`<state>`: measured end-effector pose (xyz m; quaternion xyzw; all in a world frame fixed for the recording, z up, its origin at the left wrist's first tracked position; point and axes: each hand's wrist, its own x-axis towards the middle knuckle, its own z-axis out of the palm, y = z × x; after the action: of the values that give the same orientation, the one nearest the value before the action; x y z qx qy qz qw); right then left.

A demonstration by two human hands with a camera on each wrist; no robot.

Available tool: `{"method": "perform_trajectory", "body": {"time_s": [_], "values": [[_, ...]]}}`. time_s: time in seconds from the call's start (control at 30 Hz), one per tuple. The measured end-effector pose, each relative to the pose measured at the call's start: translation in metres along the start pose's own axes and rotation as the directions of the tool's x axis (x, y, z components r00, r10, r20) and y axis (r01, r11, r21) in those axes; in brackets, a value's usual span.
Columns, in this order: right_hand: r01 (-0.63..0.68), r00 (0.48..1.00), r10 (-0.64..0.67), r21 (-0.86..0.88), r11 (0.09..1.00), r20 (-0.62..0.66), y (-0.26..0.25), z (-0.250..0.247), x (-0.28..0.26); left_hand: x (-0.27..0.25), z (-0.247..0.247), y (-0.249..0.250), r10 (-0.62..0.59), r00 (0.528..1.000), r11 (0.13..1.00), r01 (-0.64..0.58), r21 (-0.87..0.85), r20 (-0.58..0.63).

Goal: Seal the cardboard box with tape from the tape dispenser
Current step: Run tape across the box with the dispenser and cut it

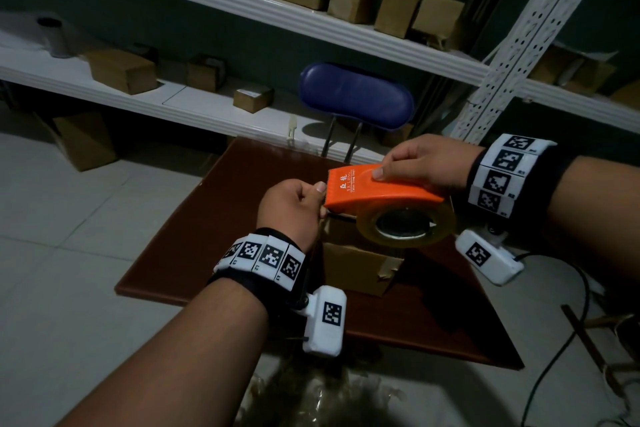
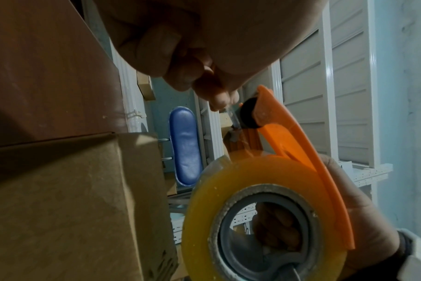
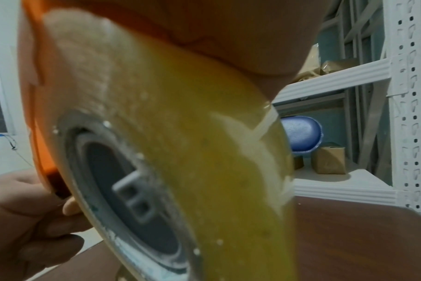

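A small brown cardboard box (image 1: 353, 267) sits on a dark red-brown table (image 1: 194, 246); the left wrist view shows it close up as the cardboard box (image 2: 67, 199). Above it my right hand (image 1: 420, 163) grips an orange tape dispenser (image 1: 374, 191) that carries a yellowish tape roll (image 1: 405, 222). My left hand (image 1: 294, 208) is at the dispenser's toothed front end, its fingertips (image 2: 216, 97) pinching the clear tape end beside the black roller (image 2: 249, 114). The tape roll (image 3: 180, 152) fills the right wrist view.
A blue chair back (image 1: 356, 96) stands just behind the table. White metal shelves (image 1: 242, 7) behind it hold several brown boxes. A black cable (image 1: 561, 357) runs over the tiled floor at right, beside wooden sticks (image 1: 588, 343). Crumpled clear tape (image 1: 322, 395) lies at the near edge.
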<state>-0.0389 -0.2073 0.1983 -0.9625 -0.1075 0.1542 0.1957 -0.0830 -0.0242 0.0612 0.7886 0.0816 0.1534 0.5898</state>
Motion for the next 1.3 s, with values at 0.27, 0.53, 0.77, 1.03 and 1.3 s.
{"method": "perform_trajectory", "body": {"time_s": [0.27, 0.53, 0.77, 1.03, 1.3], "values": [[-0.036, 0.999, 0.036, 0.012, 0.999, 0.004, 0.005, -0.001, -0.004, 0.0, 0.0, -0.001, -0.006, 1.0, 1.0, 0.006, 0.025, -0.02], [-0.096, 0.991, 0.101, 0.056, 0.994, -0.086, 0.035, -0.017, -0.009, 0.011, -0.012, -0.018, -0.056, 0.998, 0.995, 0.056, 0.086, -0.003], [-0.082, 0.993, 0.087, 0.066, 0.994, -0.075, 0.041, -0.015, -0.007, 0.013, -0.01, -0.02, -0.047, 0.999, 0.997, 0.046, 0.067, 0.016], [-0.088, 0.99, 0.085, -0.028, 0.996, -0.115, 0.035, -0.012, 0.003, 0.018, -0.007, -0.03, -0.106, 0.994, 0.994, 0.106, 0.011, 0.004], [-0.105, 0.992, 0.098, -0.099, 0.989, -0.074, 0.037, 0.006, 0.03, 0.023, -0.007, -0.04, -0.182, 0.983, 0.983, 0.182, 0.034, -0.001]]}}
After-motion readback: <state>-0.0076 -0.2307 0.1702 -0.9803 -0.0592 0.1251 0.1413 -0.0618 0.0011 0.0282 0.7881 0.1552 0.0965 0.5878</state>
